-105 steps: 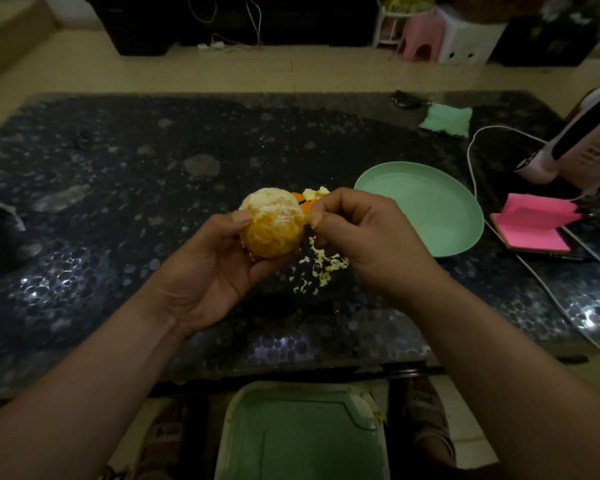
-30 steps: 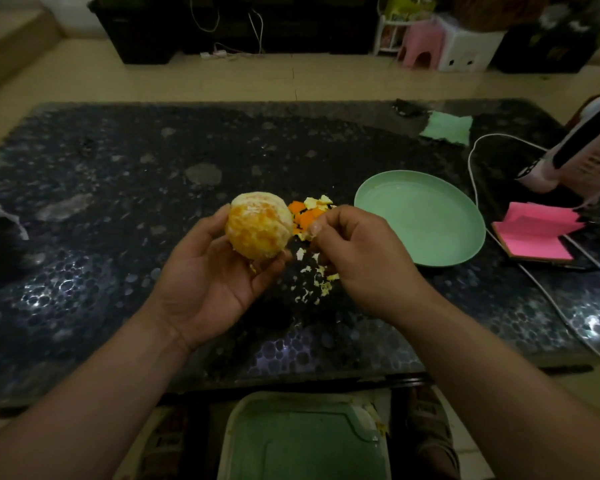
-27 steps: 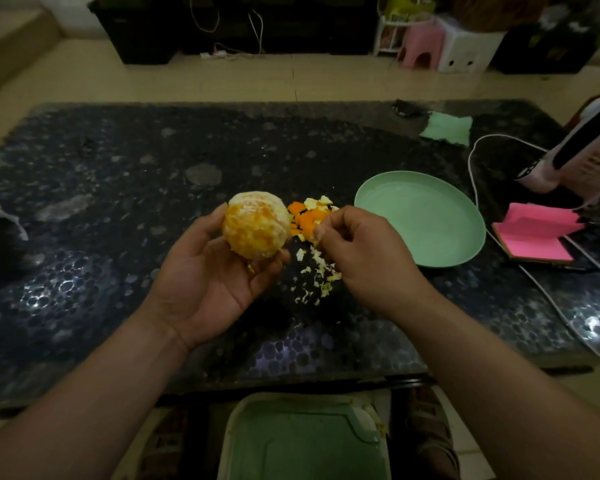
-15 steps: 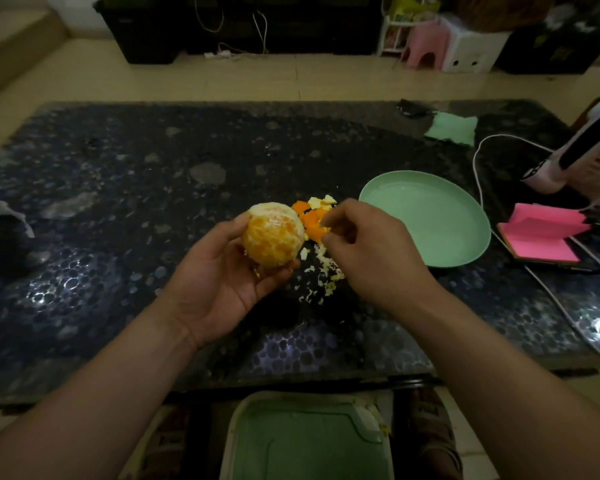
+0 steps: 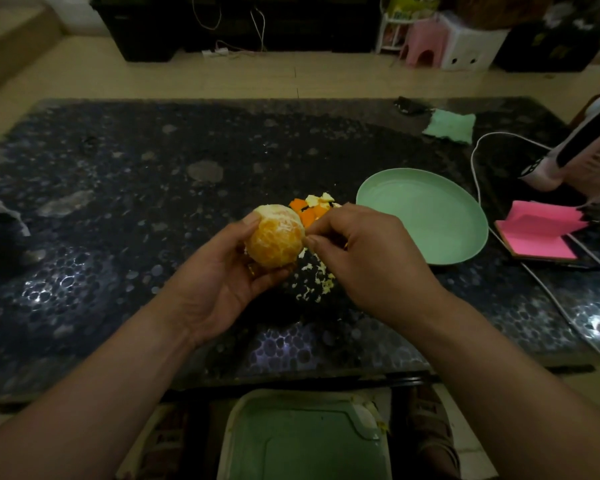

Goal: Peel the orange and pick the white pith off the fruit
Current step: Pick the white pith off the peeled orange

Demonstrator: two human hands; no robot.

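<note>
Well, your left hand (image 5: 222,282) cupped the peeled orange (image 5: 274,239) above the dark table (image 5: 118,168), fingers curled round it, with white patches showing on its top. Your right hand (image 5: 368,258) met the orange's right side, thumb and forefinger pinching at its surface, over scraps of pith (image 5: 314,282) and peel (image 5: 309,209) on the table. Farther right lay a green plate (image 5: 423,216), then pink notes (image 5: 541,233).

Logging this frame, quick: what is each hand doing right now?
Left hand: holds the peeled orange.
Right hand: pinches pith at the orange's right edge.
</note>
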